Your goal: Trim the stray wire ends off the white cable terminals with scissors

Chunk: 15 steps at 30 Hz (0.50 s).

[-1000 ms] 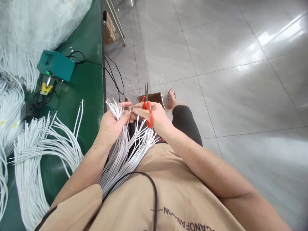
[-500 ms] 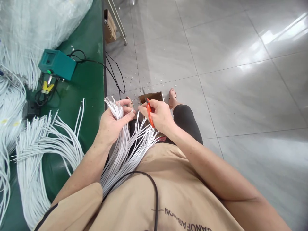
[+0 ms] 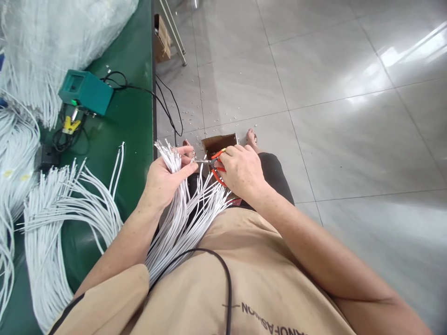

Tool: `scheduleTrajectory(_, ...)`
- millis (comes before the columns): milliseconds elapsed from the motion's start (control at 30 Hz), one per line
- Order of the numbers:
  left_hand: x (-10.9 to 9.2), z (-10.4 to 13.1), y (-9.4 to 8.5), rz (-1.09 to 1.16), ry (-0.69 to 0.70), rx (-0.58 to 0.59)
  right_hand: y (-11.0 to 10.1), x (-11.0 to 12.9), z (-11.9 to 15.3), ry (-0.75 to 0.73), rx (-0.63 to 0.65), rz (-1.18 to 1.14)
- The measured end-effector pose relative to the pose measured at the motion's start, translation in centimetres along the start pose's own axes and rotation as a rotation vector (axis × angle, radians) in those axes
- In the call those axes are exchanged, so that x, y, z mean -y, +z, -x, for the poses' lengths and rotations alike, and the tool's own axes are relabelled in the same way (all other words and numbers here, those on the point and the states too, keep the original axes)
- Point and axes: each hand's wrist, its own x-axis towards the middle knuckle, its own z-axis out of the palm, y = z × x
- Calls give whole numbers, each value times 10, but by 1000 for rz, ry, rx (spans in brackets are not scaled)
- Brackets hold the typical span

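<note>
A thick bundle of white wires (image 3: 174,195) runs up from my lap, and my left hand (image 3: 165,179) is closed around it near the upper ends. Orange-handled pliers (image 3: 219,177) are in my right hand (image 3: 242,170), with its fingers wrapped about the handles. The slim metal jaws point left and reach my left thumb and fingertips, where a wire end seems to sit; the exact contact is too small to tell. More white wires (image 3: 216,197) fan out over my lap below the pliers.
On the green table (image 3: 134,125) at left lie more wire bundles (image 3: 49,232), a teal box-shaped device (image 3: 85,90) with black cables, and a clear plastic bag (image 3: 70,37). An open cardboard box (image 3: 220,141) stands between my feet, with white bits scattered on the floor (image 3: 314,139).
My right hand has turned the pliers so that their jaws now point left to my left fingertips. My left hand keeps hold of the wires almost in place.
</note>
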Motion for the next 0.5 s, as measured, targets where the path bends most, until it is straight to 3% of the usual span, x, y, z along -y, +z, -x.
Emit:
scheduleTrajectory(267,1,0,0,-60,4,-10,-3,-2,0,-58,4,114)
scheduleTrajectory(500,1,1,-2,-137,8,19,-6,-7,-1,-103,-65,183)
